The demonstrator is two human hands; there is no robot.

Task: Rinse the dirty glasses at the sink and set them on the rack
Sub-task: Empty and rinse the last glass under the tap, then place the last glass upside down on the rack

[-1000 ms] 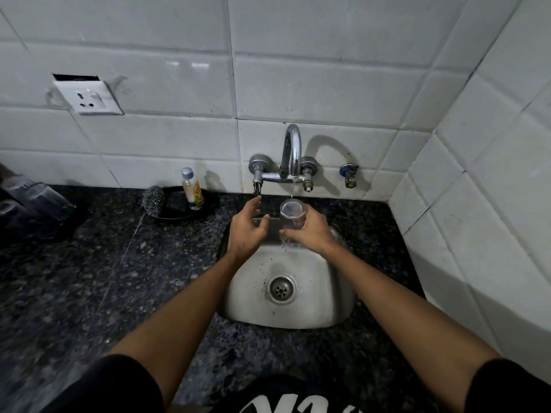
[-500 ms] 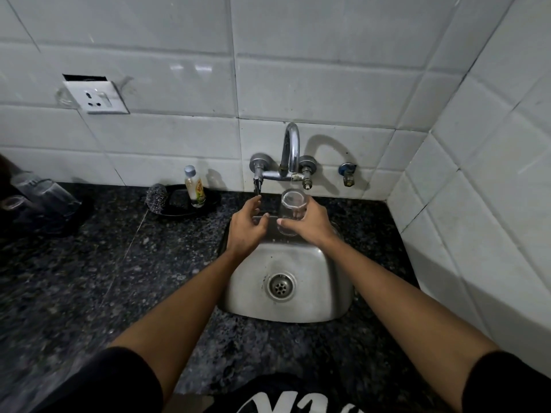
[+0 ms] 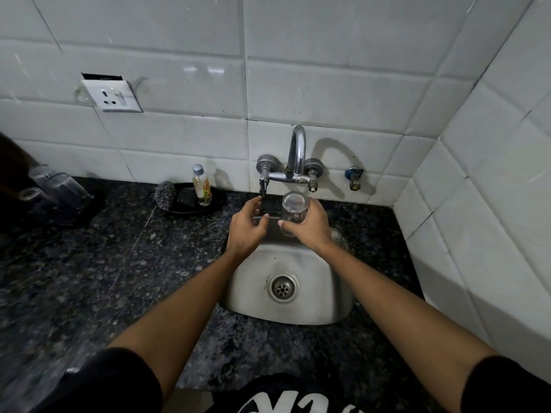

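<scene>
Rack at far left: I see a dark tray (image 3: 64,214) on the counter with upturned glasses (image 3: 61,186) on it, well apart from the sink; blurred, so I cannot count them.
Soap dish: a scrubber (image 3: 165,194) and small bottle (image 3: 202,188) sit between the rack and the tap.
Left hand (image 3: 246,226): open and empty, fingers loosely spread, fingertips just beside the dark tap lever (image 3: 263,186); I cannot tell if they touch it.
Glass (image 3: 293,214): upright, mouth up, under the spout (image 3: 298,150), over the back of the sink (image 3: 298,305).
Right hand (image 3: 310,228): wrapped round the glass from the right, thumb across its front.
Water: I cannot make out a stream.
Risk, my judgement: wet glass in a one-handed hold could slip into the steel basin and chip.
Risk two: the carry to the rack is long over hard stone; a knock against the tap on lifting out would cause trouble.
</scene>
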